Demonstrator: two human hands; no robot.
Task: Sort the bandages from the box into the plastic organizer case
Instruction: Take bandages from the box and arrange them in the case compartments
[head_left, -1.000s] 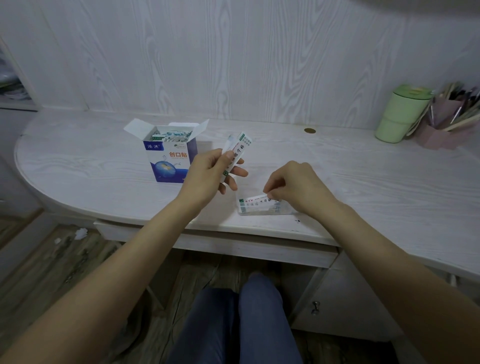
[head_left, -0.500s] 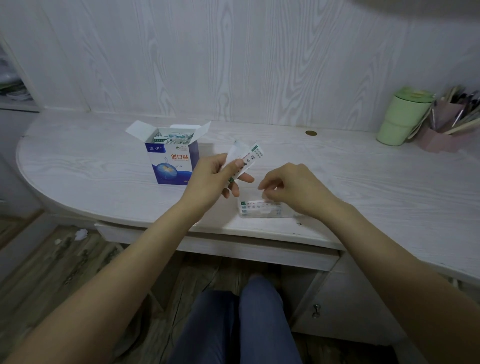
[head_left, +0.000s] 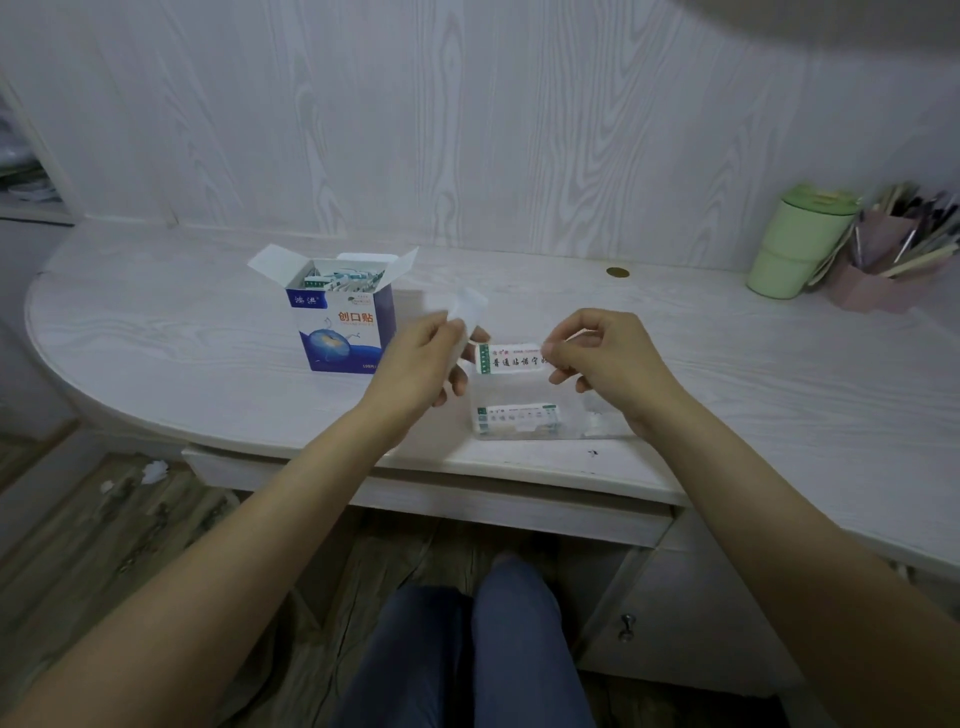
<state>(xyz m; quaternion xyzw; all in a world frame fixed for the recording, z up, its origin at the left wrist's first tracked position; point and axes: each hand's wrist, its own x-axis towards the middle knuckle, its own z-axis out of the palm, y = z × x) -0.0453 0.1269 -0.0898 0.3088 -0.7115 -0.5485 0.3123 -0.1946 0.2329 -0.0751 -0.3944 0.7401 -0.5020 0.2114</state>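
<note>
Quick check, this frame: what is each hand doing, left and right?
Left hand: pinching a white bandage strip.
Right hand: pinching the end of a printed bandage above the organizer case.

Dim, perhaps slightly blurred, edge-warped.

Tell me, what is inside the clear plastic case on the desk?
Inside the clear plastic case, wrapped bandages lie at its left. The right hand covers the right part, so that stays unseen.

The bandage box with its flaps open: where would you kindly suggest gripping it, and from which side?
Grip the bandage box across its two narrow side walls, coming from above and the front. It stands upright, and its open flaps and exposed bandages make the top a poor hold.
</note>
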